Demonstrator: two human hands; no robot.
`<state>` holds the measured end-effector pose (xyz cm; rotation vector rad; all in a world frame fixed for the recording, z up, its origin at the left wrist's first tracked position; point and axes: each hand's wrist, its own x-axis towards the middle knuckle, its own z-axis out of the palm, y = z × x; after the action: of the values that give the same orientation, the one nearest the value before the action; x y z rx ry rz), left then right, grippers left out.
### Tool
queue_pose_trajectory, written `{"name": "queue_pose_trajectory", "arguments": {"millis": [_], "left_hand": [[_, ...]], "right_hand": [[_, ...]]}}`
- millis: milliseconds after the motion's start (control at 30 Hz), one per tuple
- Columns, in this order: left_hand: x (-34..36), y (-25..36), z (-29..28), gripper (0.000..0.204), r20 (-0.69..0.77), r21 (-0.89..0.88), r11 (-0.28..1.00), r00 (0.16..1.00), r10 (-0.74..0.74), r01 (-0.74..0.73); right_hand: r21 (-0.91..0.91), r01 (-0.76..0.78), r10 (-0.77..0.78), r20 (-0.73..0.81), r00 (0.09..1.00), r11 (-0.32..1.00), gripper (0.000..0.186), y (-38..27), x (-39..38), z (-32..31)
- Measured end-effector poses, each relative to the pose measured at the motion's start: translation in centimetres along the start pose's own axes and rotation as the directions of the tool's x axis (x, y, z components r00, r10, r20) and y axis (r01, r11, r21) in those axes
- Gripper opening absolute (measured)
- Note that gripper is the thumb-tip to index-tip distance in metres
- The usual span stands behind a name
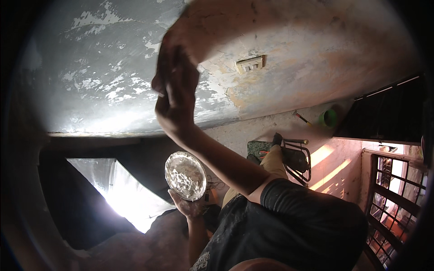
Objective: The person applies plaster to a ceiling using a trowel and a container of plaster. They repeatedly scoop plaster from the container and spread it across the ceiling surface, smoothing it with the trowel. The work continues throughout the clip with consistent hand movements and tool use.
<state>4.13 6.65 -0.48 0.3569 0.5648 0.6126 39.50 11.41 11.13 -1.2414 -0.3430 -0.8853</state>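
My left hand (186, 207) supports a round metal plate (186, 176) from its lower edge. Whitish, lumpy paste covers much of the plate. Across the picture my right arm reaches up, with my right hand (177, 97) close to the peeling wall (108, 63). Its fingers look bent and closed, but they are dark and smeared, so what they hold is hidden. Grey coating with torn white patches marks the wall at the left. Toward the right its surface turns brownish and stained.
A pale switch plate (249, 65) is set in the wall. Below it are a hammer (302, 118), a green bucket (327, 118) and a metal-framed stool (298, 158) beside my leg. A barred window (393, 207) stands at the right; a bright glowing sheet (131, 194) lies left.
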Motion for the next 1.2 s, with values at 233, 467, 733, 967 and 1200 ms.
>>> {"name": "queue_pose_trajectory", "arguments": {"millis": [233, 467, 733, 967, 1200], "left_hand": [[0.6, -0.4, 0.7, 0.068, 0.168, -0.061, 0.998, 0.986, -0.021, 0.031], [0.4, -0.7, 1.3, 0.066, 0.052, -0.045, 0.999, 0.998, 0.029, -0.027], [0.7, -0.6, 1.0, 0.067, 0.308, -0.149, 0.976, 0.945, -0.107, 0.159], [1.7, -0.9, 0.3, 0.064, 0.17, -0.133, 0.99, 0.985, -0.025, 0.048], [2.3, -1.4, -2.0, 0.068, 0.012, -0.126, 0.992, 1.0, 0.024, -0.022]], "right_hand": [[0.056, -0.112, 0.105, 0.118, 0.987, 0.992, 0.09, -1.8, 2.9, -4.1], [0.335, -0.218, 0.045, 0.455, 0.889, 0.917, 0.088, -2.5, 1.6, -3.1], [-0.212, -0.127, 0.146, 0.077, 0.986, 0.969, 0.042, 0.0, 8.1, -10.6], [0.185, -0.046, -0.013, 0.304, 0.953, 0.982, 0.041, -3.8, 1.4, -2.9], [0.013, -0.603, 0.429, 0.692, 0.581, 0.797, 0.037, -3.9, 0.9, -11.5]]}}
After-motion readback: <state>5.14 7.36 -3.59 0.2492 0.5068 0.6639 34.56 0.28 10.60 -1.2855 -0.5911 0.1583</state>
